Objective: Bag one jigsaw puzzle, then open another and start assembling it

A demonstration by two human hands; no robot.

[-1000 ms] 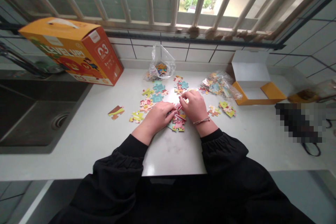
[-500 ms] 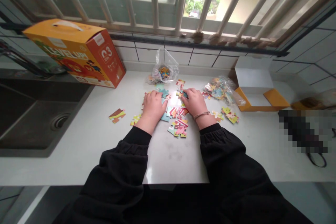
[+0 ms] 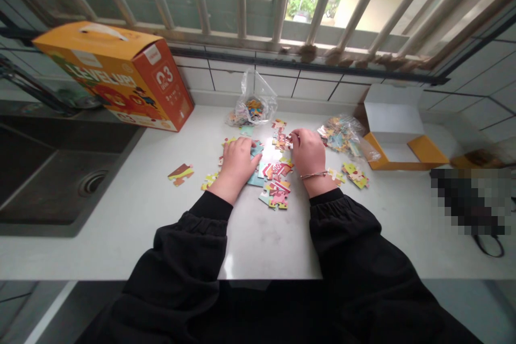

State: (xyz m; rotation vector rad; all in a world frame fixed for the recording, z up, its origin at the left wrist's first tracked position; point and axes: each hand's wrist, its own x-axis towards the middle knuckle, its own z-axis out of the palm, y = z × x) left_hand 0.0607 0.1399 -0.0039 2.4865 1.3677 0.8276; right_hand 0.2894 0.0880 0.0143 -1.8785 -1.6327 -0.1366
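My left hand (image 3: 237, 160) rests over a teal puzzle piece (image 3: 256, 150) and other pieces, thumb apart from the fingers. The pieces beneath its palm are hidden. To the right, my right hand (image 3: 309, 151), with a thin bracelet at the wrist, has thumb and fingertips pinched together at a small puzzle piece (image 3: 289, 140), mostly covered by the fingers. Just left of it lie reddish puzzle pieces (image 3: 279, 141). Between and below the hands, joined red-and-white pieces (image 3: 276, 170) lie flat, with pink and green pieces (image 3: 278, 199) nearer me.
Behind the hands sits a clear bag of pieces (image 3: 255, 110), with another bag (image 3: 342, 134) by an open yellow box (image 3: 423, 153). A large orange box (image 3: 133, 78) stands left, beside the dark sink (image 3: 76, 226). Loose pieces (image 3: 181, 173) lie leftward, others (image 3: 355, 174) rightward.
My right hand has shifted a little to the right, and its fingers now pinch near the reddish pieces. The teal piece at its fingertips no longer shows there. My left hand stays nearly in place.
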